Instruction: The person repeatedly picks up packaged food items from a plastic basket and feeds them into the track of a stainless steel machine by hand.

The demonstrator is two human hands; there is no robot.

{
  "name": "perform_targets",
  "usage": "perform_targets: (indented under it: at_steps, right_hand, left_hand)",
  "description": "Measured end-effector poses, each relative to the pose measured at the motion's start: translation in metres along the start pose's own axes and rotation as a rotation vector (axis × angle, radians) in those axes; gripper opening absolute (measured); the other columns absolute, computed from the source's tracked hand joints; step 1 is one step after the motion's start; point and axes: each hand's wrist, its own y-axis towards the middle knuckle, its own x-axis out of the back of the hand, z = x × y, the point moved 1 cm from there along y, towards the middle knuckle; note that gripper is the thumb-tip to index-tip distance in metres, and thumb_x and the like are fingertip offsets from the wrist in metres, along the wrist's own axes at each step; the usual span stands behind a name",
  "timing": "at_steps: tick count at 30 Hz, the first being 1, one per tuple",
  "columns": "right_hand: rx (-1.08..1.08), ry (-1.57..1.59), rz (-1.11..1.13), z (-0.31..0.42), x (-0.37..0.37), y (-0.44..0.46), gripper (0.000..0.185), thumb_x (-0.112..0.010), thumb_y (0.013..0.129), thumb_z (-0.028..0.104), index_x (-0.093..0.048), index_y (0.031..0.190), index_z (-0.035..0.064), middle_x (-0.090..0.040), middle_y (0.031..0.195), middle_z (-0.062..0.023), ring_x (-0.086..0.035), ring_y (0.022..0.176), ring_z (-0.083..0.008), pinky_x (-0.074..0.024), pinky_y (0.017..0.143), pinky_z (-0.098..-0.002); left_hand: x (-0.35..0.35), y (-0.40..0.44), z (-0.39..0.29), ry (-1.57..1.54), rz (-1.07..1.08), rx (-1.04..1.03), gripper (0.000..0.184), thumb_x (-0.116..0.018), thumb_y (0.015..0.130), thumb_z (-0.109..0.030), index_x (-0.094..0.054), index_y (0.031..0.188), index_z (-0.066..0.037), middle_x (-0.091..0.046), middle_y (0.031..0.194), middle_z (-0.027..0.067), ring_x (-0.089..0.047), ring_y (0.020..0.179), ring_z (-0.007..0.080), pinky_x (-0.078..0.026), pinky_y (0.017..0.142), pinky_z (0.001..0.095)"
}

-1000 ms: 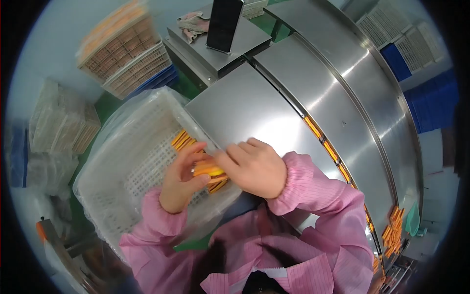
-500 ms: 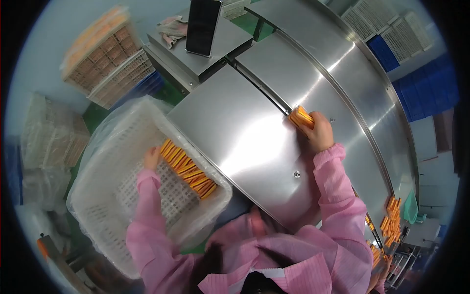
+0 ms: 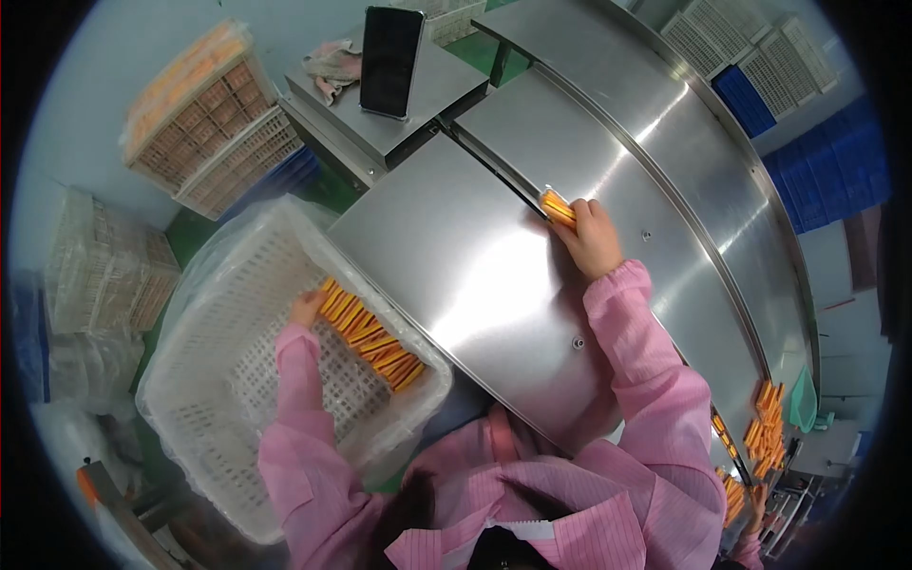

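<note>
In the white plastic crate [image 3: 204,394], lined with clear film, my left hand [image 3: 306,309] is at the upper left end of a row of yellow-and-red striped stick packs [image 3: 366,332]. Its fingers are curled against the end packs; the fingertips are partly hidden. My right hand [image 3: 593,237] is over the steel table, closed around a small bunch of orange-and-yellow stick packs [image 3: 559,207]. The bunch points up and left, near the slot [image 3: 503,180] between the steel plates.
A phone [image 3: 391,62] stands on a steel ledge beside a crumpled cloth [image 3: 332,68]. More orange packs [image 3: 765,429] lie at the table's far right, near another person's hand [image 3: 757,503]. Stacked crates [image 3: 214,114] stand at the left, blue crates [image 3: 831,171] at the right.
My right hand has moved left and slightly up with its packs along the slot. My left hand has shifted slightly right and down, staying at the row's end.
</note>
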Motion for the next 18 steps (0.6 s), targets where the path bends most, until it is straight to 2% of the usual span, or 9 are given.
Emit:
perform_targets:
  at_steps: [3,5,10,13,15,18]
  right_hand:
    - [0.06,0.001,-0.008,0.003,-0.013,0.007,0.025,-0.064,0.075,0.018,-0.051,0.089,0.0005,-0.051,0.086,-0.0181,-0.05,0.08,-0.0351,-0.0435,0.071,-0.0404]
    - [0.101,-0.055,-0.073,0.006,-0.018,0.01,0.025,-0.064,0.075,0.017,-0.052,0.09,0.0012,-0.051,0.085,-0.0183,-0.05,0.08,-0.0351,-0.0438,0.072,-0.041]
    - [0.106,-0.099,-0.096,0.004,-0.025,0.012,0.023,-0.062,0.075,0.016,-0.052,0.09,0.0015,-0.051,0.085,-0.0178,-0.05,0.08,-0.0349,-0.0438,0.072,-0.041]
    - [0.113,-0.102,-0.1,0.01,-0.026,0.017,0.023,-0.062,0.076,0.017,-0.052,0.089,0.0015,-0.051,0.085,-0.0175,-0.051,0.081,-0.0345,-0.0441,0.071,-0.0408]
    - [0.123,-0.102,-0.104,0.014,-0.027,0.022,0.022,-0.061,0.076,0.018,-0.053,0.089,0.0017,-0.051,0.085,-0.0172,-0.051,0.081,-0.0341,-0.0443,0.07,-0.0407]
    - [0.125,-0.135,-0.076,0.018,-0.03,0.031,0.025,-0.06,0.078,0.018,-0.054,0.096,0.0006,-0.051,0.09,-0.0169,-0.051,0.084,-0.0345,-0.0434,0.076,-0.04]
  left_hand:
    - [-0.004,-0.008,-0.018,0.104,-0.004,0.031,0.049,-0.065,0.078,-0.031,-0.056,0.104,0.01,-0.061,0.089,0.0134,-0.058,0.078,0.0199,-0.046,0.065,0.0286]
    - [-0.002,-0.005,-0.015,0.099,-0.005,0.035,0.049,-0.065,0.077,-0.03,-0.056,0.104,0.01,-0.061,0.089,0.0132,-0.058,0.077,0.0195,-0.046,0.065,0.0281]
    - [-0.002,-0.01,-0.022,0.043,0.018,0.056,0.047,-0.067,0.076,-0.03,-0.056,0.101,0.009,-0.06,0.085,0.0116,-0.056,0.072,0.018,-0.045,0.063,0.0272]
    - [-0.001,-0.012,-0.029,0.009,0.079,0.06,0.047,-0.067,0.076,-0.03,-0.054,0.104,0.006,-0.059,0.085,0.0092,-0.055,0.071,0.0165,-0.045,0.061,0.0272]
    - [-0.002,-0.022,-0.041,-0.06,0.077,0.135,0.05,-0.069,0.075,-0.028,-0.052,0.109,0.004,-0.061,0.093,0.0138,-0.06,0.083,0.0209,-0.049,0.068,0.0322]
    - [0.009,-0.012,-0.026,-0.144,0.084,0.162,0.051,-0.068,0.075,-0.027,-0.05,0.113,0.001,-0.059,0.099,0.0113,-0.059,0.088,0.0202,-0.049,0.069,0.0324]
